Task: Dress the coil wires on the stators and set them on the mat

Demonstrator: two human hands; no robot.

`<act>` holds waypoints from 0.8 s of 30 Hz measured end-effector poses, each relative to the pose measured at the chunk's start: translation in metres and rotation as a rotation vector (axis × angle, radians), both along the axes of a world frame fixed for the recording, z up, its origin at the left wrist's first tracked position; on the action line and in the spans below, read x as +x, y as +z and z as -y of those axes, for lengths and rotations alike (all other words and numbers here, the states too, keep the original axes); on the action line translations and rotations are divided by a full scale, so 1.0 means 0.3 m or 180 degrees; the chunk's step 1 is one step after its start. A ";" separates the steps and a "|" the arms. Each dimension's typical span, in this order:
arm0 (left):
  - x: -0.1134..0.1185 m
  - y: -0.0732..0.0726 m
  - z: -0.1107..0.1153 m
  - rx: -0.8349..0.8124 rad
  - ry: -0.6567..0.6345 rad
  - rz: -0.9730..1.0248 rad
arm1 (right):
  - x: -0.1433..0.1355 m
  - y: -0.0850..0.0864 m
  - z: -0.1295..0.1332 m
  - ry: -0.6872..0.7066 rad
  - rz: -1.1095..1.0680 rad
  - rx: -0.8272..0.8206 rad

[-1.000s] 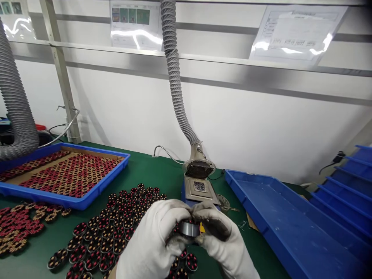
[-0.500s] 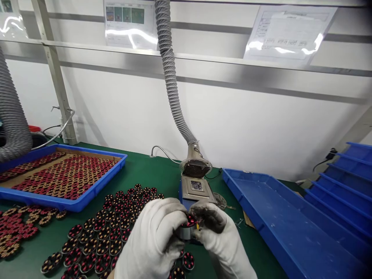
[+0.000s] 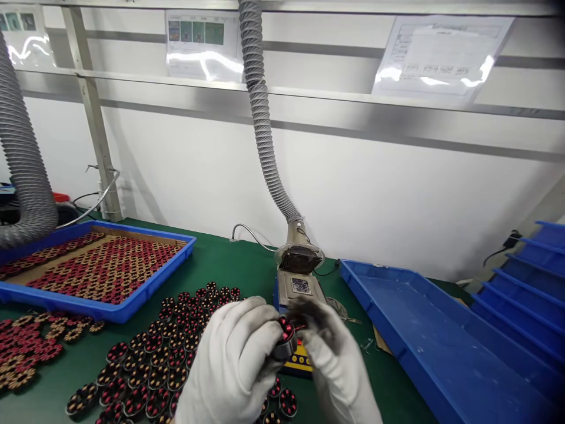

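Note:
In a white glove, my left hand [image 3: 236,359] is closed around a small round motor stator [image 3: 286,341] with a dark outer ring and red segments on top. My right hand [image 3: 342,368], also gloved with blackened fingertips, is beside the stator on its right. Its fingers are bent together and blurred by motion; a thin reddish line, perhaps a wire, runs from the stator towards them. Just behind both hands stands a small machine [image 3: 301,287] with a square metal top and a yellow panel low on its front. Many similar round parts [image 3: 154,377] lie left of my left hand.
A blue tray [image 3: 126,312] at left holds rows of red and tan ring parts; more loose rings [image 3: 30,347] lie before it. A large blue tray [image 3: 397,330] and stacked blue trays [image 3: 521,294] stand at right. A grey hose [image 3: 265,129] hangs over the machine.
The stator has tilted and come slightly to the right in my left hand. My right hand has shifted a little, uncovering the machine's yellow panel. The view has turned slightly.

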State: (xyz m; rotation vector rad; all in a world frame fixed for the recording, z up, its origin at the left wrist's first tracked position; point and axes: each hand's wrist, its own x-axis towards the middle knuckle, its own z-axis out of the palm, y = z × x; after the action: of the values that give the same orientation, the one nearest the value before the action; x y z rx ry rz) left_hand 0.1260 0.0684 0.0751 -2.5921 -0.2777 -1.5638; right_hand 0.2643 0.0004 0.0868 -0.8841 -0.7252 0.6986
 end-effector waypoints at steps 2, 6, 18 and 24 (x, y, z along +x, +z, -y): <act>0.000 -0.003 -0.003 -0.0137 -0.0012 0.0046 | -0.037 0.012 -0.009 0.0791 -0.0131 -0.0122; -0.009 0.002 -0.017 -0.0668 -0.0365 0.0234 | -0.086 0.011 -0.021 0.1131 -0.0679 -0.0010; -0.046 0.023 -0.044 -0.3049 -0.1274 0.1301 | -0.086 -0.033 -0.033 0.1232 -0.0729 -0.0325; -0.034 0.046 -0.029 -0.3030 -0.1612 0.0818 | -0.109 -0.013 -0.039 0.1319 -0.0822 -0.0224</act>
State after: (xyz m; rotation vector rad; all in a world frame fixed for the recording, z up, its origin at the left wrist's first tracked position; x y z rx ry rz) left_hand 0.1159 0.0771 0.0887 -3.3211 -0.5230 -2.4063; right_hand 0.2315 0.0122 0.0829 -0.6941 -0.6593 1.1897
